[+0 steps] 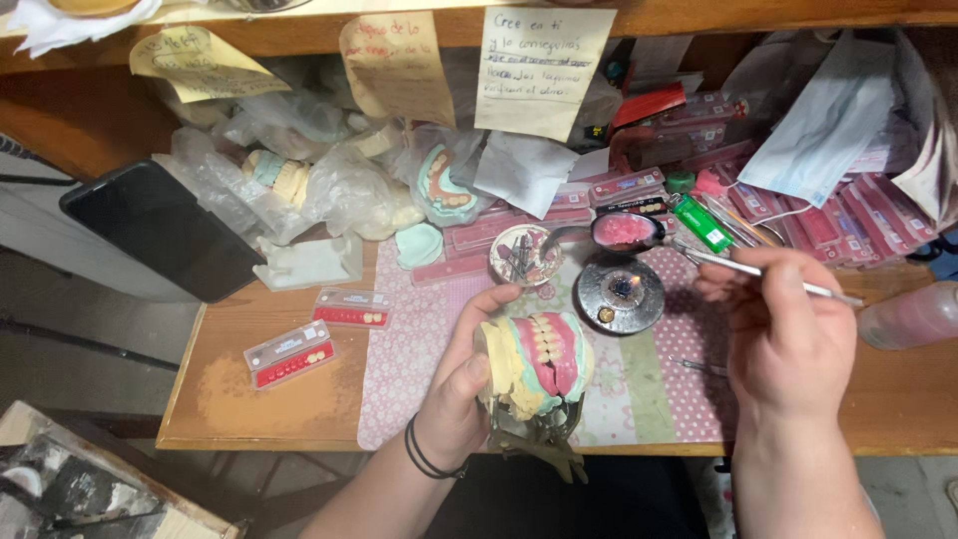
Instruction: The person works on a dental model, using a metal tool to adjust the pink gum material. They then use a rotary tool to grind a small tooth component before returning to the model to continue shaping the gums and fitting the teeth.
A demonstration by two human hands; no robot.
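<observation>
My left hand [461, 384] grips a dental model [539, 361] with pink wax gums and rows of teeth, set on yellow plaster in a metal articulator, held over the table's front edge. My right hand [781, 334] holds a thin metal spatula [733, 265] whose spoon-like tip carries pink wax [624, 231] above a small round burner [619, 292] with a tiny flame. A black band circles my left wrist.
A patterned pink mat [419, 339] covers the wooden table [269, 394]. Two tooth cards [290, 353] lie left. A black tablet [160, 228], bagged plaster casts [299, 180], a small dish [525, 255], green lighter [702, 222], face mask [823, 125], pink bottle [913, 315] and paper notes [539, 70] crowd the back.
</observation>
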